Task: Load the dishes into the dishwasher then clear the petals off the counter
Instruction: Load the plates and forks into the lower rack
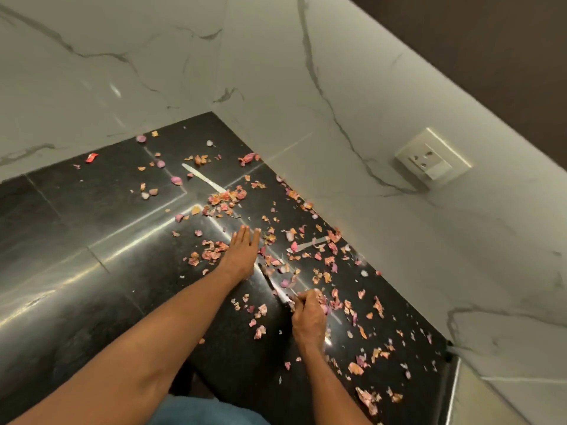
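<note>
Pink and orange petals point(225, 197) dot the glossy black counter point(76, 210). White marble walls point(306, 72) carry grey veins. A red scrap point(91, 157) lies near the counter's far left edge.

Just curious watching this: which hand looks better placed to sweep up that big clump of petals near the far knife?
Probably the left hand: it lies flat and open, nearer the petal clump. The right hand is curled round petals and what looks like a knife.

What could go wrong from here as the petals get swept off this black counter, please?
1. The right hand grips a knife among the petals; the left hand, flat on the counter, lies close to its blade and might get nicked.
2. Two more pieces of cutlery, a table knife and another utensil, lie partly under petals and could be swept off with them.
</note>
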Demonstrator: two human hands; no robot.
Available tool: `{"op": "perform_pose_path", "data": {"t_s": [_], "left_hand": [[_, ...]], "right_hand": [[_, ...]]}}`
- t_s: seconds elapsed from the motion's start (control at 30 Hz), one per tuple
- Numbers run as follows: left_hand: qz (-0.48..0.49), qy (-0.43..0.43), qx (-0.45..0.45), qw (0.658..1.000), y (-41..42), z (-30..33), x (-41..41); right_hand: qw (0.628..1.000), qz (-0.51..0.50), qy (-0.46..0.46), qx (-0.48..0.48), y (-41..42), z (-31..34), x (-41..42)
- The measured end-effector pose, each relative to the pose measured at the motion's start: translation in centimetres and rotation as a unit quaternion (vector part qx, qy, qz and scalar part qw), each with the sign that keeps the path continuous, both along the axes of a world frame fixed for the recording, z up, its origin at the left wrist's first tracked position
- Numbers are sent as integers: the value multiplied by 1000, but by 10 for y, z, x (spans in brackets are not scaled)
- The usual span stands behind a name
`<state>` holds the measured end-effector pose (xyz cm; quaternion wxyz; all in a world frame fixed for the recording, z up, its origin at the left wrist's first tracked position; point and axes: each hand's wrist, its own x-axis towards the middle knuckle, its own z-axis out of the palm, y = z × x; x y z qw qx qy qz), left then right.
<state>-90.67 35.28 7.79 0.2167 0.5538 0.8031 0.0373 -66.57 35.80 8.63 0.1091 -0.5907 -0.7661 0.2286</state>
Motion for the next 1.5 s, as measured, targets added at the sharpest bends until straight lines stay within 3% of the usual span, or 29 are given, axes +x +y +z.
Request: {"op": "perform_pose_path", "data": {"t_s": [0.1,0.2,0.33,0.4,0.47,0.53,0.6,0.7,0.77,0.97,1.17,1.37,1.5], "left_hand": [[-89,19,104,990,-16,7,25],[-228,69,114,965,-29,19,53],[-289,101,109,946,-45,34,92],[-275,57,95,955,-52,35,110],[-218,-25,89,971,-61,40,128],[-139,-162,71,975,-75,48,152],[-46,-324,50,944,-92,52,182],[80,-498,20,863,-122,51,236],[99,-548,-16,830,-147,49,271],[53,-599,-136,788,-213,43,367],[4,-643,-208,737,-246,45,436],[-91,-605,-278,740,-254,45,478],[-209,-516,-278,783,-273,32,496]], "right_hand": [[1000,19,-1,-14,-19,4,18],[999,7,36,-15,-31,13,33],[996,-25,86,-4,-41,22,59],[986,-63,154,-18,-50,30,74],[943,-146,292,-63,-63,42,91],[874,-238,412,-101,-79,49,110],[838,-277,450,-133,-100,51,132],[850,-272,424,-156,-147,42,161],[864,-253,404,-165,-184,32,180],[874,-283,369,-138,-274,19,263],[833,-414,351,-111,-360,4,322],[833,-494,230,-92,-434,7,363],[808,-548,195,-94,-483,-2,370]]}}
